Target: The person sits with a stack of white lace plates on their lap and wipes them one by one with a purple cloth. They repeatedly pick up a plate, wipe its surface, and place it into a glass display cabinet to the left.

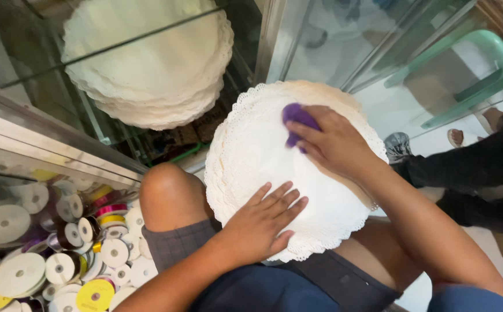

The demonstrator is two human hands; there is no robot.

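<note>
One stack of white lace-edged doilies (263, 156) rests on my lap, propped against my bare knee (169, 193) so it stays level. My left hand (263, 222) lies flat on its near edge, fingers spread wide and gripping nothing; I judge it pins the stack in place. My right hand (335, 141) presses a purple cloth (297, 118) onto the far part of the top doily, fingers curled over it. A second doily stack (150, 58) lies behind the glass (26, 110) of a display case. To my left, inside a glass-topped case, ribbon spools (60, 242) are heaped: round, mostly white, some yellow, pink and dark purple. Another person's dark-sleeved limbs (471, 164) show at right, near a green plastic chair (471, 63).
</note>
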